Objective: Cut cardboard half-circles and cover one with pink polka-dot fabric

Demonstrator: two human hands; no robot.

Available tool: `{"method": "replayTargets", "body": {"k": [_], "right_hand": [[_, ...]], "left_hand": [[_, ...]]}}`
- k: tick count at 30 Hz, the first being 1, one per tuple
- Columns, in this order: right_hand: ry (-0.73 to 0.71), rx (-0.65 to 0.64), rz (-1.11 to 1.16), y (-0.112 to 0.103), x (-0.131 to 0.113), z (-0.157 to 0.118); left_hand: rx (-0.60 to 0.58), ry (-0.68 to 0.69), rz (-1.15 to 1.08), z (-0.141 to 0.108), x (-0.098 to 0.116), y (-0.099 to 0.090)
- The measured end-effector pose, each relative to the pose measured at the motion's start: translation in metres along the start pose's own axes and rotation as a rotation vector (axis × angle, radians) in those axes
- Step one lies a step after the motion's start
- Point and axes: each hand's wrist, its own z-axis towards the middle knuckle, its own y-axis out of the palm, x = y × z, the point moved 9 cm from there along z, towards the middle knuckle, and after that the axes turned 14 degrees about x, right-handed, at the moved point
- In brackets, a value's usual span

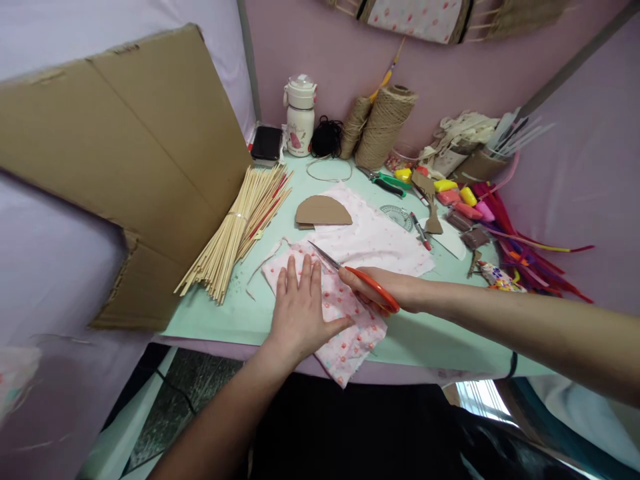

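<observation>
My left hand point(299, 310) lies flat with spread fingers on a pink floral fabric piece point(353, 343) near the table's front edge. In my right hand point(383, 287) is a pair of scissors point(373, 283) with orange handles. Their blades look closed and point to the upper left over the fabric, just past my left fingertips. Behind this piece spreads a larger pale pink cloth point(375, 237). Half-round cardboard pieces point(324, 211) rest on that cloth's left edge. A thin fabric strip point(263, 267) curls on the table to the left.
Bundled wooden sticks point(235, 233) lie at left, before a large cardboard sheet point(150, 147). A bottle point(301, 123), black yarn point(327, 137) and twine spools point(385, 127) stand at the back. Pliers point(387, 183), a protractor point(397, 217), clay packets point(467, 207) and pipe cleaners point(530, 250) sit at right.
</observation>
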Motion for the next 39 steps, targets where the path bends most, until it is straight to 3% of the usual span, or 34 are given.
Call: {"method": "replayTargets", "body": {"k": [19, 39], "right_hand": [[-0.060, -0.001, 0.003, -0.001, 0.002, 0.017], [-0.157, 0.033, 0.013, -0.008, -0.026, 0.025]], "left_hand": [[-0.004, -0.008, -0.017, 0.000, 0.000, -0.001], [-0.001, -0.001, -0.026, 0.000, -0.002, 0.001]]}}
